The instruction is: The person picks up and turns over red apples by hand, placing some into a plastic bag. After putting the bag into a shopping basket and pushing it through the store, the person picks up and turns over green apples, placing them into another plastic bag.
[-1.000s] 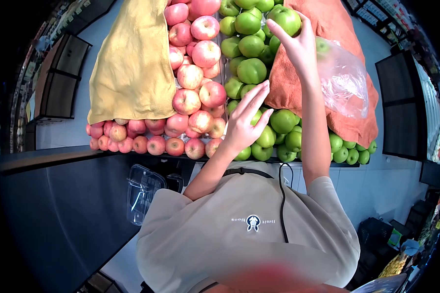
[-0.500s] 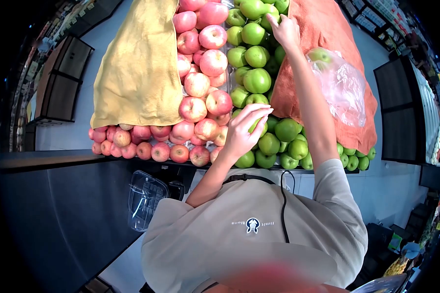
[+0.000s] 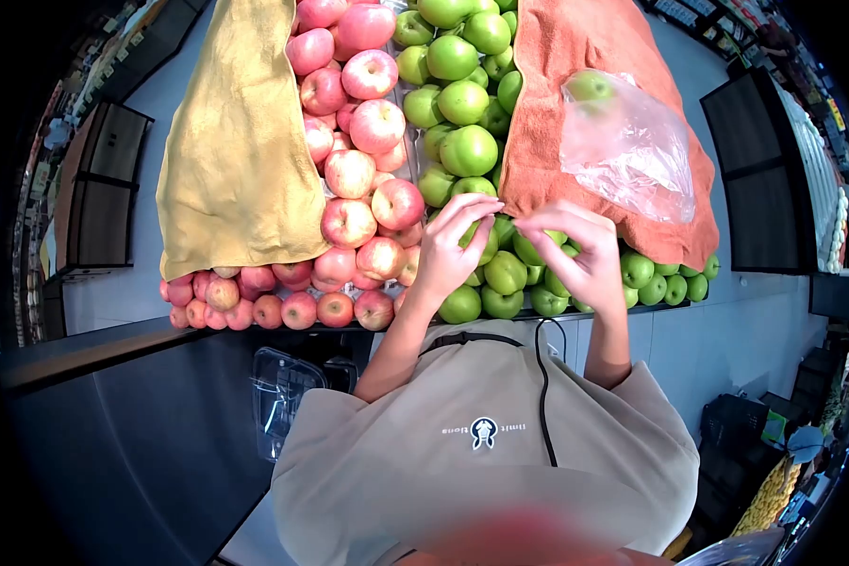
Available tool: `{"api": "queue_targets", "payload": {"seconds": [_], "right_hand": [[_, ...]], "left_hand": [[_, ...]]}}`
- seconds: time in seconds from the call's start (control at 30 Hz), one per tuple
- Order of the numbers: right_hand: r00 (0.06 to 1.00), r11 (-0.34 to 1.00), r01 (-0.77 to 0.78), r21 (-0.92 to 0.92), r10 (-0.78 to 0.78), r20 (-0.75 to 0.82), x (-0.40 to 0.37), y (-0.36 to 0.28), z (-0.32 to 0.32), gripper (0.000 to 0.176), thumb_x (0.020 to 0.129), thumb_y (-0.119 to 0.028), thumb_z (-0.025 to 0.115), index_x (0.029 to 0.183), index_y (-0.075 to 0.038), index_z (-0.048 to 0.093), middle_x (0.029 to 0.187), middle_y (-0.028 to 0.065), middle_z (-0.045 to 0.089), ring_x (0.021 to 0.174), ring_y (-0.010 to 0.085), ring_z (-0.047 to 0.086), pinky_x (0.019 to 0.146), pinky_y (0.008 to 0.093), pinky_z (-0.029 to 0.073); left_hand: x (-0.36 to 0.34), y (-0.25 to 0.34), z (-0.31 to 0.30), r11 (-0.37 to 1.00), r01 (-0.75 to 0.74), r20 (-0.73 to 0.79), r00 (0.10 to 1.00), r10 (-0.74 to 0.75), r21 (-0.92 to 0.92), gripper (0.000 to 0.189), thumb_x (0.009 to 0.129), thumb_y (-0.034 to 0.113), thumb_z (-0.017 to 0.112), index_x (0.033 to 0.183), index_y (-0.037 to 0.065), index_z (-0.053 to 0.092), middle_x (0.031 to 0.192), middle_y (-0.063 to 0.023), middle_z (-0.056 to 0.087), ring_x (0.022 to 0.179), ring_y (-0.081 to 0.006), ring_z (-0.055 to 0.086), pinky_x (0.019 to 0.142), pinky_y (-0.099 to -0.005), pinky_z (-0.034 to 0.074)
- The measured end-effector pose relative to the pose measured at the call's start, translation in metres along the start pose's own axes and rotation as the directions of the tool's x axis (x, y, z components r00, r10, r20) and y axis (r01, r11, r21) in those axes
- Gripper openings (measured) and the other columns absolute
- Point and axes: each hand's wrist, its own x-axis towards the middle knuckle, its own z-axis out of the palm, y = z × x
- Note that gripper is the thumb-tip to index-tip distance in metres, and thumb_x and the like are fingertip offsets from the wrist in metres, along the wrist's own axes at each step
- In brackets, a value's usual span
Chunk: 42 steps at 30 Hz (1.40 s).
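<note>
My left hand (image 3: 450, 250) is over the front green apples (image 3: 506, 274), its fingertips drawn together beside the near corner of the orange cloth (image 3: 538, 141). Opposite it, my right hand (image 3: 583, 253) has bent fingers pinched close to the same corner, above other green apples. Whether either pinch has hold of the cloth's edge is too small to make out. The cloth covers the right part of the green apples. On top of it lies a clear plastic bag (image 3: 632, 156) with a green apple (image 3: 590, 87) at its upper end.
Left of the green apples are stacked red apples (image 3: 349, 174), partly covered by a yellow cloth (image 3: 241, 151). A clear plastic container (image 3: 288, 401) is below the display's front edge. Dark shelving units (image 3: 759, 174) stand beyond the floor on both sides.
My right hand has come back from the far edge of the orange cloth to its near corner, beside my left hand. The view has shifted slightly, and the apples sit further left.
</note>
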Motion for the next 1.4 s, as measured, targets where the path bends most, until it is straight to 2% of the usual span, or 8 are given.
{"api": "queue_targets", "payload": {"seconds": [0.13,0.33,0.47,0.57,0.8,1.07,1.2,1.4], "right_hand": [[0.833,0.890,-0.426,0.161,0.456,-0.315,-0.044,0.045,-0.057,0.019,0.093,0.001,0.056,0.108,0.003,0.067,0.098,0.0072,0.068,0.087,0.0101,0.063,0.078,0.0251,0.050],[0.958,0.677,-0.189,-0.711,-0.032,-0.286,0.025,0.150,-0.095,0.040,0.087,0.000,0.060,0.126,-0.010,0.061,0.116,0.0146,0.065,0.109,0.0250,0.060,0.093,0.0390,0.049],[0.940,0.624,-0.323,-0.711,0.126,-0.316,0.074,0.170,-0.093,0.047,0.085,-0.006,0.063,0.131,-0.016,0.057,0.118,0.0199,0.062,0.112,0.0318,0.058,0.094,0.0416,0.047],[0.836,0.878,-0.479,0.003,0.457,-0.303,0.086,0.154,-0.071,0.045,0.088,-0.015,0.063,0.132,-0.013,0.054,0.117,0.0235,0.061,0.112,0.0342,0.058,0.094,0.0420,0.046],[0.931,0.740,-0.363,-0.567,0.264,-0.251,0.105,0.164,-0.063,0.055,0.086,-0.026,0.067,0.134,-0.006,0.050,0.100,0.0249,0.065,0.092,0.0444,0.063,0.085,0.0461,0.051],[0.704,0.750,-0.388,0.536,0.617,-0.353,0.089,0.132,-0.063,0.038,0.088,-0.014,0.066,0.123,-0.003,0.057,0.102,0.0061,0.062,0.085,0.0149,0.061,0.081,0.0301,0.051],[0.782,0.769,-0.192,0.610,0.495,-0.378,0.060,0.063,-0.063,0.036,0.090,-0.011,0.065,0.125,-0.004,0.059,0.109,0.0055,0.061,0.091,0.0152,0.061,0.084,0.0303,0.050],[0.965,0.800,0.166,-0.577,-0.254,-0.074,0.023,0.016,-0.079,0.057,0.091,-0.026,0.064,0.142,-0.005,0.046,0.138,0.0114,0.054,0.123,0.0235,0.053,0.103,0.0353,0.042]], "left_hand": [[0.000,-0.007,0.008,0.999,0.016,0.038,0.999,-0.015,-0.028,0.020,0.085,-0.005,0.065,0.103,0.002,0.068,0.101,-0.0113,0.067,0.090,-0.0264,0.067,0.077,-0.0341,0.054],[0.001,0.007,0.020,0.998,-0.036,0.125,0.991,0.043,-0.057,0.017,0.085,-0.004,0.065,0.100,0.002,0.068,0.099,-0.0108,0.068,0.090,-0.0265,0.068,0.078,-0.0343,0.054],[-0.006,0.014,0.013,0.998,-0.040,0.150,0.988,0.048,-0.050,0.016,0.085,-0.005,0.066,0.100,0.001,0.068,0.098,-0.0110,0.068,0.089,-0.0252,0.068,0.077,-0.0329,0.054],[-0.014,0.012,0.002,1.000,-0.006,0.112,0.994,0.008,-0.019,0.015,0.085,-0.006,0.065,0.099,0.000,0.068,0.096,-0.0114,0.068,0.088,-0.0235,0.067,0.076,-0.0312,0.054],[-0.023,0.010,-0.003,1.000,0.009,0.055,0.998,-0.009,0.012,0.018,0.085,-0.004,0.065,0.101,0.003,0.068,0.094,-0.0107,0.068,0.084,-0.0246,0.068,0.074,-0.0322,0.055],[-0.020,0.017,-0.001,1.000,0.027,0.067,0.997,-0.026,-0.015,0.016,0.085,-0.003,0.066,0.099,0.002,0.068,0.094,-0.0106,0.068,0.085,-0.0249,0.069,0.075,-0.0325,0.055],[-0.018,0.016,0.004,0.995,0.047,0.088,0.995,-0.040,-0.082,0.017,0.085,-0.004,0.066,0.100,0.002,0.068,0.095,-0.0111,0.068,0.086,-0.0254,0.068,0.075,-0.0330,0.055],[0.037,0.015,0.027,0.984,-0.014,0.058,0.998,0.025,-0.177,0.031,0.092,0.003,0.062,0.122,0.005,0.062,0.122,-0.0116,0.056,0.082,-0.0163,0.065,0.074,-0.0275,0.052]]}}
